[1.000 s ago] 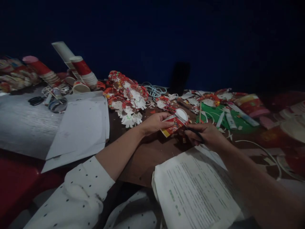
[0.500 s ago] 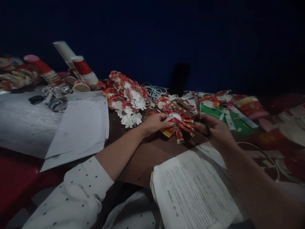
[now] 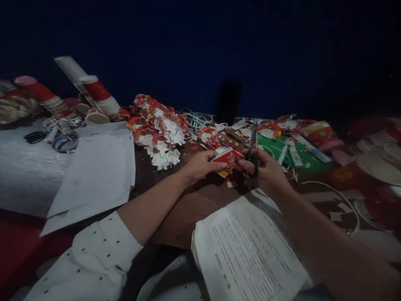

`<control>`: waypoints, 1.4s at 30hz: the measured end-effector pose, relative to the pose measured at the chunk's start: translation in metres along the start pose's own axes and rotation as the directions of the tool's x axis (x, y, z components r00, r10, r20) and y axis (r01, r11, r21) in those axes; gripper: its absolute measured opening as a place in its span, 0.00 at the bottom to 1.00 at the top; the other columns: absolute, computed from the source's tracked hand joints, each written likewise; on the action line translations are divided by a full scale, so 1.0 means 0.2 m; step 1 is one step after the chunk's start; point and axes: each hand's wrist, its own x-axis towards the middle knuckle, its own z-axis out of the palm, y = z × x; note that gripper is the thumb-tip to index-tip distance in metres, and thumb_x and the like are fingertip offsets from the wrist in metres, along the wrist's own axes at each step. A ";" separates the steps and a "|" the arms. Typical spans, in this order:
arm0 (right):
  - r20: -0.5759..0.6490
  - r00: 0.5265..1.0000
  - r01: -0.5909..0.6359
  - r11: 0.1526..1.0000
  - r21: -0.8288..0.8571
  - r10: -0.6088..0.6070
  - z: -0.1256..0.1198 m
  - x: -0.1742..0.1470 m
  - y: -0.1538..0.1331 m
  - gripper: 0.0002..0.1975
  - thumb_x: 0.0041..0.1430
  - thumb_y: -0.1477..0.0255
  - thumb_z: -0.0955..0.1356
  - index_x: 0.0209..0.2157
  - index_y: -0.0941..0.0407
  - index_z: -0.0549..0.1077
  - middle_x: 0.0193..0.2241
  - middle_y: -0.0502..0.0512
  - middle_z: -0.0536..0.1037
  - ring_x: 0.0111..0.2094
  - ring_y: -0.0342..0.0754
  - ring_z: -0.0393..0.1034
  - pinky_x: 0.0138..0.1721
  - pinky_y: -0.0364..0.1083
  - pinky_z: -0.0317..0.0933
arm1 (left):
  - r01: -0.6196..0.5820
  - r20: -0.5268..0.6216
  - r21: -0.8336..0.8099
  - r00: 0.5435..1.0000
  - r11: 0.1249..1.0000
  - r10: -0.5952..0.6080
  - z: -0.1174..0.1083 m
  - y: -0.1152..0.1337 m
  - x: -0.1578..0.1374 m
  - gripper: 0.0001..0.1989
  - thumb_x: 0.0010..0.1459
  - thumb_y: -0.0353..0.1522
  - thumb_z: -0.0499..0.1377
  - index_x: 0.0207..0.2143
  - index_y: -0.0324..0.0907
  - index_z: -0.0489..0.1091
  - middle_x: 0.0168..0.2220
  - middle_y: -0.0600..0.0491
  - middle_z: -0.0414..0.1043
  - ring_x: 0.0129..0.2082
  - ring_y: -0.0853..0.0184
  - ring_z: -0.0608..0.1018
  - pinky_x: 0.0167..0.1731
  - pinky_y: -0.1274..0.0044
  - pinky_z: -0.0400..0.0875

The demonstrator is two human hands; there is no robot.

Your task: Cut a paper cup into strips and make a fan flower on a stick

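Between my hands is a red paper cup cut into strips, its white round base partly showing behind them. My left hand pinches its left side between thumb and fingers. My right hand has black-handled scissors in it, blades pointing up and away from the cup. The thumb and fingertips of that hand also touch the strips on the right. Just behind lies another cut red cup. To the left sits a heap of red and white paper cut-outs.
Stacked paper cups lean at the back left beside white sheets. A printed paper bag lies in front of me. Glue tubes rest on a green sheet. More cups and a white cable are at right.
The scissors have swung more upright, and my right fingers have moved in onto the strips. Strips that were spread out are now gathered together. The whole view has shifted slightly.
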 end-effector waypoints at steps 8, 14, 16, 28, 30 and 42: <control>0.331 0.933 -0.120 0.990 -0.081 0.140 -0.05 -0.02 -0.03 0.25 0.47 0.57 0.73 0.46 0.55 0.75 0.30 0.53 0.77 0.28 0.44 0.70 0.26 0.41 0.64 | -0.050 -0.122 -0.159 0.992 0.986 0.031 -0.03 0.11 0.00 0.18 0.41 0.30 0.70 0.37 0.36 0.73 0.32 0.51 0.78 0.29 0.68 0.79 0.33 0.76 0.74; 0.299 0.950 -0.045 0.985 -0.169 0.095 -0.07 0.00 -0.02 0.26 0.46 0.56 0.74 0.45 0.57 0.77 0.23 0.52 0.74 0.23 0.42 0.65 0.22 0.41 0.59 | -0.013 -0.064 -0.118 0.998 0.993 0.005 -0.05 0.11 -0.01 0.19 0.42 0.31 0.71 0.38 0.36 0.72 0.30 0.51 0.78 0.25 0.71 0.78 0.27 0.80 0.72; 0.299 0.950 -0.038 0.984 -0.176 0.091 -0.08 0.00 -0.02 0.26 0.46 0.56 0.74 0.45 0.57 0.78 0.22 0.52 0.73 0.22 0.41 0.64 0.22 0.41 0.57 | -0.004 -0.062 -0.105 0.998 0.994 -0.003 -0.06 0.11 -0.01 0.20 0.42 0.31 0.71 0.38 0.36 0.72 0.30 0.51 0.77 0.26 0.71 0.78 0.27 0.80 0.72; 0.318 0.942 -0.008 0.954 -0.301 0.108 -0.09 0.00 -0.05 0.26 0.45 0.55 0.74 0.44 0.56 0.79 0.21 0.51 0.72 0.21 0.41 0.63 0.22 0.42 0.56 | 0.044 -0.019 -0.083 0.999 0.996 -0.045 -0.09 0.13 -0.01 0.21 0.41 0.30 0.71 0.39 0.36 0.73 0.32 0.51 0.78 0.27 0.70 0.79 0.28 0.80 0.73; 0.320 0.942 -0.001 0.951 -0.309 0.105 -0.09 0.00 -0.05 0.27 0.45 0.55 0.74 0.45 0.56 0.79 0.21 0.51 0.73 0.21 0.41 0.63 0.22 0.41 0.56 | 0.040 -0.029 -0.098 0.999 0.994 -0.043 -0.09 0.13 -0.01 0.21 0.40 0.29 0.71 0.39 0.35 0.73 0.32 0.51 0.78 0.27 0.70 0.79 0.28 0.80 0.73; 0.288 0.948 -0.025 0.937 -0.348 0.132 -0.08 0.00 -0.06 0.25 0.44 0.56 0.74 0.41 0.58 0.80 0.17 0.49 0.68 0.18 0.38 0.57 0.18 0.40 0.51 | 0.036 -0.028 -0.089 0.999 0.995 -0.039 -0.10 0.11 -0.01 0.20 0.39 0.30 0.72 0.36 0.34 0.74 0.31 0.50 0.78 0.27 0.70 0.79 0.30 0.80 0.73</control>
